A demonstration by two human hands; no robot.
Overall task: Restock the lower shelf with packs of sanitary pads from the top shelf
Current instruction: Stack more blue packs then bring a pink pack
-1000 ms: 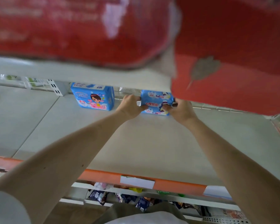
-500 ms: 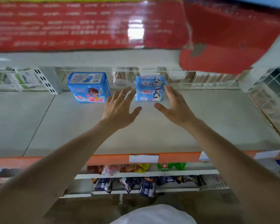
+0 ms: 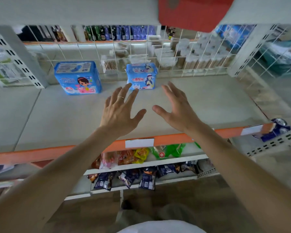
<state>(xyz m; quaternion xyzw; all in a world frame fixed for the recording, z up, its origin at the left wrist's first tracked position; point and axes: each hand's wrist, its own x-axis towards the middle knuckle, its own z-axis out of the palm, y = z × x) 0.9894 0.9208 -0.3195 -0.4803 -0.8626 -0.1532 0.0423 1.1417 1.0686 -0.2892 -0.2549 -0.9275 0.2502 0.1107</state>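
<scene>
Two blue packs of sanitary pads stand upright at the back of the grey lower shelf (image 3: 200, 101): a larger pack (image 3: 78, 78) on the left and a smaller pack (image 3: 142, 76) near the middle. My left hand (image 3: 120, 110), with a ring on one finger, hovers over the shelf with fingers spread, its fingertips just in front of the smaller pack. My right hand (image 3: 177, 106) hovers beside it, also spread. Neither hand holds anything. A red pack (image 3: 191, 12) pokes over the edge of the top shelf above.
A white wire grid (image 3: 175, 52) backs the shelf, with goods of another aisle behind it. An orange price rail (image 3: 57, 152) runs along the shelf's front edge. Snack bags (image 3: 128, 177) fill the shelves below. A blue item (image 3: 275, 130) lies at the right end.
Both hands let go of the smaller pack, which now stands on the shelf, and drew back toward me with fingers spread. The view has tilted down.
</scene>
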